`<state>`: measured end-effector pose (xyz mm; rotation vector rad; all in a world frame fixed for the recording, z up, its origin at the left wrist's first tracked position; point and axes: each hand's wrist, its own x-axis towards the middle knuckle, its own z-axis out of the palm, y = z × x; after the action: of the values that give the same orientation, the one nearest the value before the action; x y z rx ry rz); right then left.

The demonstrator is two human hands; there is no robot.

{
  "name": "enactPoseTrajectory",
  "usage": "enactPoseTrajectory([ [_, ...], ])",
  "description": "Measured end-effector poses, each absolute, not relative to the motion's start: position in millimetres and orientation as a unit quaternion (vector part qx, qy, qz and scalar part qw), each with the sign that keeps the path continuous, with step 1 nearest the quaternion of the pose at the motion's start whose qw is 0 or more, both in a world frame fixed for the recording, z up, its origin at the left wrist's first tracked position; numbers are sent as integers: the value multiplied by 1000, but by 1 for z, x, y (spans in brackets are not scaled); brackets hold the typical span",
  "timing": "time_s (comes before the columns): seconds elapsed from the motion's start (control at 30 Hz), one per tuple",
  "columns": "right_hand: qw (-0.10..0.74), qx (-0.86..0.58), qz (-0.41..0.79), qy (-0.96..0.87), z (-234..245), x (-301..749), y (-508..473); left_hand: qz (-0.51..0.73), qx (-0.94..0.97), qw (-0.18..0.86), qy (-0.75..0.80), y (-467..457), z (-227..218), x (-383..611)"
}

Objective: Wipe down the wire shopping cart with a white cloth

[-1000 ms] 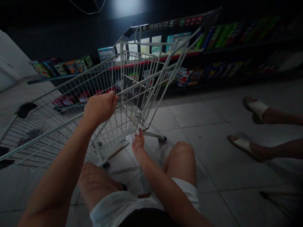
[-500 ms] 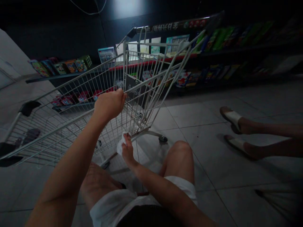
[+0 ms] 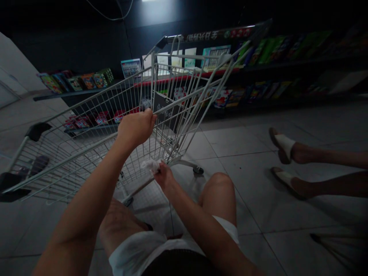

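Observation:
My left hand [image 3: 135,128] is shut around an upper wire rail of a white wire shopping cart [image 3: 94,99], which stands in front of me. Low down by the cart's side, my right hand [image 3: 163,177] pinches a crumpled white tissue or cloth [image 3: 150,166]. That hand is close to the cart's lower frame, and I cannot tell whether it touches it. A black plastic cart handle [image 3: 37,131] lies at the left end.
Several boxed toys or books fill dark store shelves [image 3: 287,65] at the back and right. A person's bare legs and white sandals [image 3: 283,145] lie on the grey tile floor [image 3: 238,140] to the right. My own knees and white shorts [image 3: 218,195] fill the bottom.
My right hand has moved slightly right, with the white tissue now more crumpled at its upper left. My left hand and the cart have shifted a little right, and the other person's feet are further left than a second ago.

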<state>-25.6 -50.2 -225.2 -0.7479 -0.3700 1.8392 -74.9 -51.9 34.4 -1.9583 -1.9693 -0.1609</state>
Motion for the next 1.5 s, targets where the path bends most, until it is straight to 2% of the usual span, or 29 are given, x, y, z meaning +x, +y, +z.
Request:
enactPoseTrajectory([
  [0.23, 486, -295, 823, -1, -124, 10, -33, -53, -690, 185, -698, -53, 34, -75],
  [0.33, 487, -290, 823, -36, -95, 27, -45, -49, -693, 182, -696, -54, 34, -75],
  [0.4, 544, -248, 791, -132, -80, 39, -49, -50, -695, 186, -693, -54, 34, -76],
  [0.47, 639, -216, 684, -277, -67, 50, -43, -52, -695, 188, -692, -55, 35, -76],
  [0.53, 720, -230, 499, -424, -56, 58, -26, -50, -696, 181, -693, -55, 37, -77],
  [0.57, 732, -248, 399, -494, -53, 61, -16, -47, -697, 175, -694, -56, 38, -77],
  [0.63, 699, -283, 227, -616, -51, 62, 5, -43, -698, 169, -694, -57, 39, -77],
  [0.77, 579, -325, 37, -746, -77, 49, 23, -47, -700, 173, -691, -56, 39, -78],
  [0.87, 531, -330, 16, -780, -126, 40, 10, -49, -699, 175, -692, -55, 38, -79],
  [0.97, 482, -313, 104, -812, -195, 42, -11, -44, -696, 178, -695, -55, 38, -81],
  [1.07, 432, -286, 278, -809, -258, 58, -29, -34, -697, 184, -693, -57, 39, -81],
  [1.17, 470, -325, 376, -729, -277, 80, -35, -35, -687, 194, -700, -56, 40, -72],
  [1.27, 585, -349, 312, -663, -231, 105, -17, -64, -686, 206, -695, -47, 43, -51],
  [1.33, 639, -351, 192, -657, -175, 120, 11, -75, -701, 194, -683, -35, 45, -33],
  [1.4, 665, -370, 95, -642, -114, 134, 48, -78, -710, 176, -678, -21, 48, -18],
  [1.5, 647, -394, 15, -652, -47, 144, 104, -93, -707, 171, -679, -3, 50, -6],
])
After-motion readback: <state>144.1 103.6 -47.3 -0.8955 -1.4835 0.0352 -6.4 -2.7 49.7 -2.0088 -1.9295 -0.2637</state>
